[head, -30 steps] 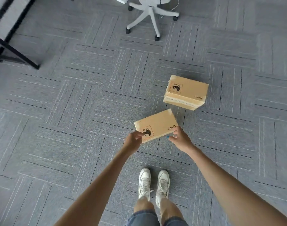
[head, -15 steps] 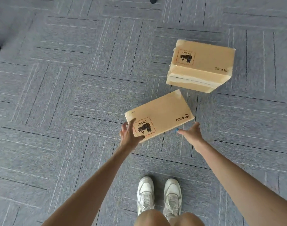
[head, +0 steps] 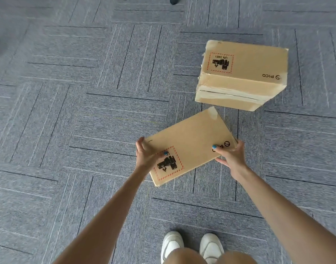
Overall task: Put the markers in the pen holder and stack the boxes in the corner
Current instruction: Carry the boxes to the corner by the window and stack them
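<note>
A flat tan cardboard box [head: 190, 141] with a red-dashed label is tilted just above the grey carpet. My left hand [head: 147, 155] grips its near-left edge, thumb on the label. My right hand [head: 230, 156] holds its right corner, thumb over the printed logo and fingers underneath. A taller box of the same cardboard [head: 243, 75] rests on the floor just beyond, to the upper right, close to the held box's far corner. No markers or pen holder are in view.
Grey patterned carpet tiles [head: 68, 130] cover the floor all round. My white shoes [head: 192, 246] stand right below the held box. Two dark chair casters [head: 174, 0] show at the top edge.
The view has dropped closer to the floor. My right hand, open beside the box half a second ago, now grips its right corner. The left hand has kept its hold.
</note>
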`<control>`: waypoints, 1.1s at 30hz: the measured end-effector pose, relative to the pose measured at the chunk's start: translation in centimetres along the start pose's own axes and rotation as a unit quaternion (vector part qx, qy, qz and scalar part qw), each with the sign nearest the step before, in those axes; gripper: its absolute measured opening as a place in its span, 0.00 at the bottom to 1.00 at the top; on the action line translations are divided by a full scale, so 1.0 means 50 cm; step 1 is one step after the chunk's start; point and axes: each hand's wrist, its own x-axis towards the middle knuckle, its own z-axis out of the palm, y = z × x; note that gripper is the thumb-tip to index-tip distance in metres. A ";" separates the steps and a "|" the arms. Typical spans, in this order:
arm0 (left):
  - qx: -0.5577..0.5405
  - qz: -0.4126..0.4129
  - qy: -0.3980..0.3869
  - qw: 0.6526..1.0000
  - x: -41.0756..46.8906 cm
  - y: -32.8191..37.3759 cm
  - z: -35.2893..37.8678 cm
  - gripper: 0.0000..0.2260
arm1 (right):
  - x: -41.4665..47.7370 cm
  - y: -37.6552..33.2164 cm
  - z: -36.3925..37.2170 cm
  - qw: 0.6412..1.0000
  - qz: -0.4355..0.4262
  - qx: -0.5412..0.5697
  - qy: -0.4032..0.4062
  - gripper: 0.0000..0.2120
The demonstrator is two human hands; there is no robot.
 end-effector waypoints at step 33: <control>-0.098 0.060 0.275 0.955 -0.895 0.332 -0.854 0.37 | -0.982 -0.510 0.346 0.950 0.020 -0.159 -0.268 0.29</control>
